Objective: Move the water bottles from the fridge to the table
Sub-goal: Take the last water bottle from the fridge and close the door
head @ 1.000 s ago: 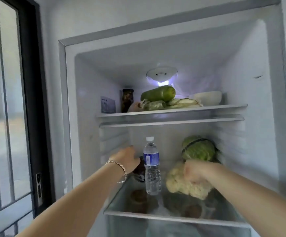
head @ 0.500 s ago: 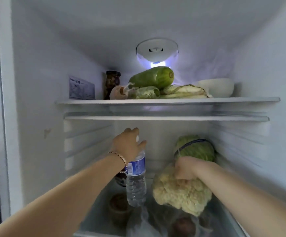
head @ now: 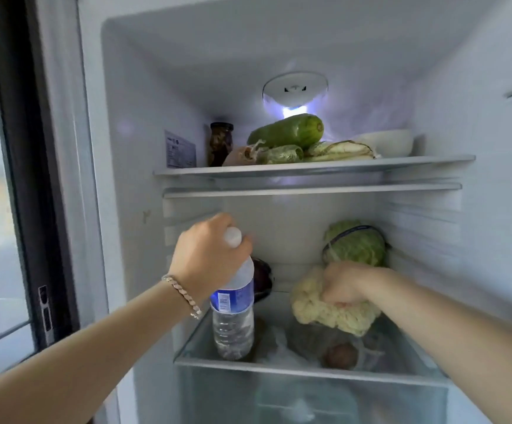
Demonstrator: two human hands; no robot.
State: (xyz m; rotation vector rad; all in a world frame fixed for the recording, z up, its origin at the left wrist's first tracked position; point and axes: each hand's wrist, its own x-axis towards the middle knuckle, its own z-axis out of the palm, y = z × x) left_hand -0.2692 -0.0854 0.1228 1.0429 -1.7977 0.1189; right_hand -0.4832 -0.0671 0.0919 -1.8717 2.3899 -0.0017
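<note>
- Head view looks into an open fridge (head: 493,71); its door is out of frame and the bottom compartment is cut off at the lower edge.
- Left hand (head: 210,258), at centre left, is closed over the neck and shoulder of a bottle (head: 233,319); the white cap (head: 232,236) pokes out between thumb and fingers.
- Most of the fingers are hidden behind the bottle's top, so how far they wrap cannot be told.
- The bottle stands upright at the front left of the glass shelf (head: 294,371); whether its base touches the shelf or is just above it is unclear.
- A bracelet (head: 183,293) circles the left wrist.
- Right hand (head: 345,283), at centre right, rests knuckles-up on a cauliflower (head: 325,310); it looks curled, but blur hides the fingertips, so I cannot tell whether it grips anything.
- A cabbage (head: 355,243) sits behind the cauliflower, partly covered by it.
- A dark round item (head: 262,280) behind the bottle is mostly hidden and cannot be identified.
- Brownish shapes (head: 340,354) under the glass are too murky to name.
- On the upper shelf (head: 309,169): a jar (head: 221,142), a green gourd (head: 285,131), wrapped vegetables (head: 337,149) and a white bowl (head: 386,142).
- A window frame (head: 13,148) runs down the left edge.
</note>
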